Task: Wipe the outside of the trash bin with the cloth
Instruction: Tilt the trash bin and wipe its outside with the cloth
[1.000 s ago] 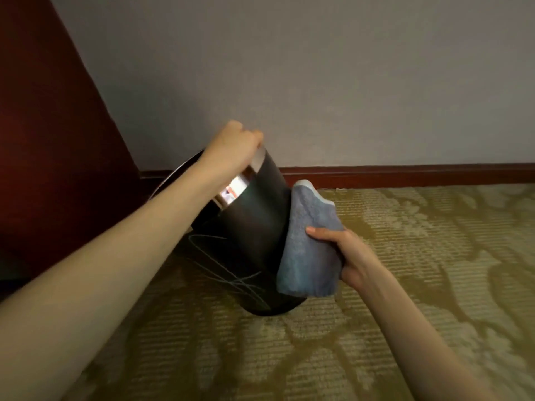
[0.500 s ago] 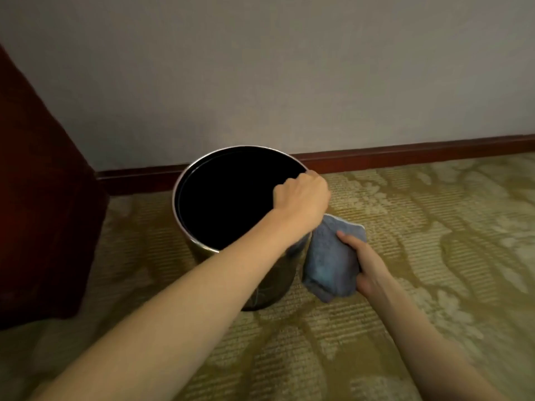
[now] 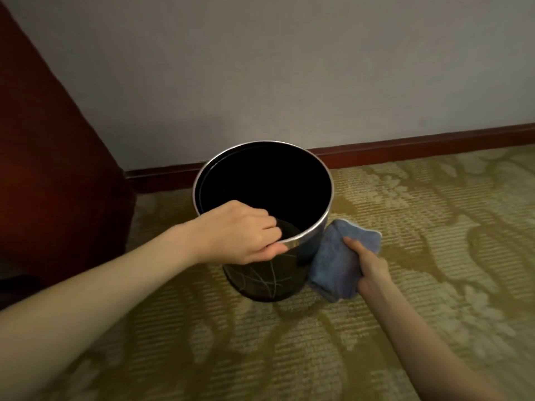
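Observation:
A round black trash bin point(image 3: 269, 280) with a silver rim and pale scratch-like lines on its side stands upright on the carpet, its dark inside open to view. My left hand point(image 3: 240, 235) grips the near rim, fingers curled over the edge. My right hand point(image 3: 367, 267) holds a folded blue cloth point(image 3: 333, 261) pressed against the bin's right outer side, low down near the floor. The bin's far side is hidden.
Patterned olive and beige carpet point(image 3: 289, 342) covers the floor. A grey wall point(image 3: 289, 68) with a dark red baseboard point(image 3: 405, 144) runs just behind the bin. Dark red furniture point(image 3: 52, 183) stands close on the left.
The bin went from tilted to standing upright. My left hand shifted along the rim from the right side to the near edge. The cloth stays against the bin's right side.

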The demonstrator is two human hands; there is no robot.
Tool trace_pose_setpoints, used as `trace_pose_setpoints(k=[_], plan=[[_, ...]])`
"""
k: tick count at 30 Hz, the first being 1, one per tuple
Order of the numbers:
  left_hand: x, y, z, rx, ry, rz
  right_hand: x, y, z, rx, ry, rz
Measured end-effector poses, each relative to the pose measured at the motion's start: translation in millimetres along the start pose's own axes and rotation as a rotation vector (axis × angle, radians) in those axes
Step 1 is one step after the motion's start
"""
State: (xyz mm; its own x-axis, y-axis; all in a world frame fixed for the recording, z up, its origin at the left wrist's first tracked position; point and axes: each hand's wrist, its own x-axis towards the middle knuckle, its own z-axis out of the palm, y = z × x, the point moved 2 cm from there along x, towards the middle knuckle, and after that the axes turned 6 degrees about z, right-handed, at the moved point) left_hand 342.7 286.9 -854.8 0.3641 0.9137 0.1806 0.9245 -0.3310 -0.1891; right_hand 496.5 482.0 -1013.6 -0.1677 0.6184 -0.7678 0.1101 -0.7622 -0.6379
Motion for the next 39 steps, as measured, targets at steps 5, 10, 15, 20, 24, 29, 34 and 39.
trace_pose_setpoints(k=[5, 10, 15, 20, 24, 29, 34, 39], plan=[[-24.1, -8.1, 7.5, 0.092, 0.074, -0.009, -2.2, -1.6, -1.2, 0.03, -0.127, 0.122], [-21.9, -10.3, 5.1, 0.091, 0.12, -0.054, -9.4, -1.7, -2.9, 0.022, -0.213, 0.196], [-17.5, -3.7, -5.8, 0.04, 0.118, -0.134, -22.8, -11.8, -1.1, -0.056, -0.228, 0.136], [-26.7, -22.8, -34.4, -0.182, 0.203, -0.508, -34.7, -20.5, 16.7, -0.113, -0.298, -0.034], [-52.6, -48.5, -46.9, -0.205, 0.307, -0.759, -52.1, -25.6, 52.0, -0.19, -0.357, -0.205], [-91.7, -77.6, -51.5, -0.159, 0.345, -1.036, -71.0, -30.8, 100.3, -0.485, -0.321, -0.489], [-130.4, -92.2, -45.1, -0.198, 0.442, -1.229, -101.5, -36.6, 135.4, -0.641, -0.26, -0.732], [-159.6, -103.9, -35.2, -0.176, 0.446, -1.301, -134.0, -12.6, 153.8, -0.672, -0.228, -0.859]])
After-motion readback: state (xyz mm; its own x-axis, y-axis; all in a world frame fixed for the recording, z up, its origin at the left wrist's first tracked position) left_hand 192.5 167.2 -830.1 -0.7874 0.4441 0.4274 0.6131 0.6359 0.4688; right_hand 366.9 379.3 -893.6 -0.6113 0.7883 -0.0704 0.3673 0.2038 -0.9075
